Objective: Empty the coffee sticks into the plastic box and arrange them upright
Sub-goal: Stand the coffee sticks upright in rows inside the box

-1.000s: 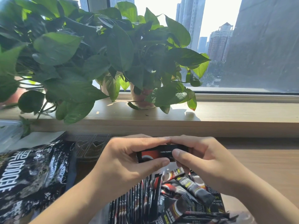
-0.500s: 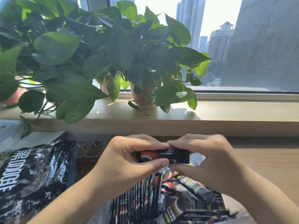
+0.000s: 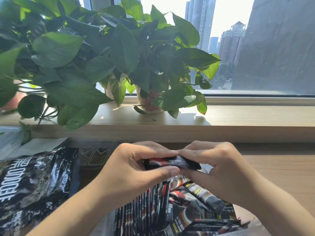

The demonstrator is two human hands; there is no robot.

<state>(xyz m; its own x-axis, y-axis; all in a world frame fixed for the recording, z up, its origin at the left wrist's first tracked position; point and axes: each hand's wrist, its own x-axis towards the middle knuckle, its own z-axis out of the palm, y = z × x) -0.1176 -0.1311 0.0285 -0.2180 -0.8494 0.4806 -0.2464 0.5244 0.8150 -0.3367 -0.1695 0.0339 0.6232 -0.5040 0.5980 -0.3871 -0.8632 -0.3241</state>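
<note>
Potted plant (image 3: 95, 65) filled the upper left of frame, on the window sill (image 3: 238, 120). Not part of the job.
Desk (image 3: 281, 176) ran across the lower half.
Black coffee bag (image 3: 34, 184) lay crumpled at lower left; looked emptied, so I'd call the pour step done.
Plastic box (image 3: 104, 225) sat at bottom centre. Its left part held an upright row of sticks (image 3: 141, 213), its right part a loose pile (image 3: 201, 201) lying flat and crossed.
Left hand (image 3: 136, 167) and right hand (image 3: 226, 167) met at centre frame, above the box. Each pinched one end of a single coffee stick (image 3: 172, 163), held level between thumb and fingers.
Step in hand: arranging, roughly half sorted by my read.
Next move needs the stick turned on end and slotted against the right end of the row. One hand should probably brace the row so it doesn't topple.
</note>
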